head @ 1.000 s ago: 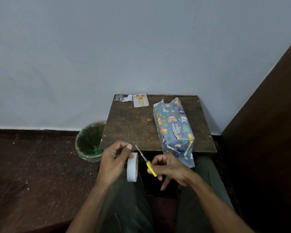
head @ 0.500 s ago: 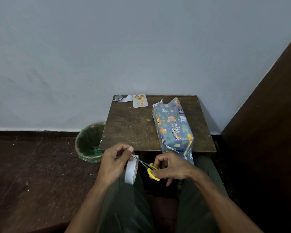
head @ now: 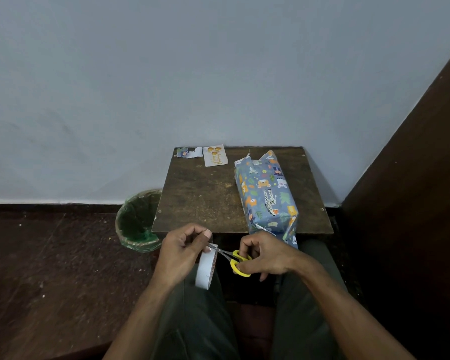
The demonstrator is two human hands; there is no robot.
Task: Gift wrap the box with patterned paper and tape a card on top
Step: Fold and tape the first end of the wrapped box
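Counter [head: 208,198]: bare wood across the left half. Wrapped box [head: 266,196] at 3 o'clock, near end overhanging the front edge. Card [head: 215,155] at 12, by the back edge. Left hand [head: 179,253] pinches tape roll [head: 205,268]; right hand [head: 265,258] grips scissors [head: 234,258], blades at the tape.

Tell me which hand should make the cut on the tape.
Right. The right hand already holds the yellow scissors, whose blades point at the strip. The left hand is busy pinching the tape's end, the tape roll hanging below it, so it likely cannot cut.
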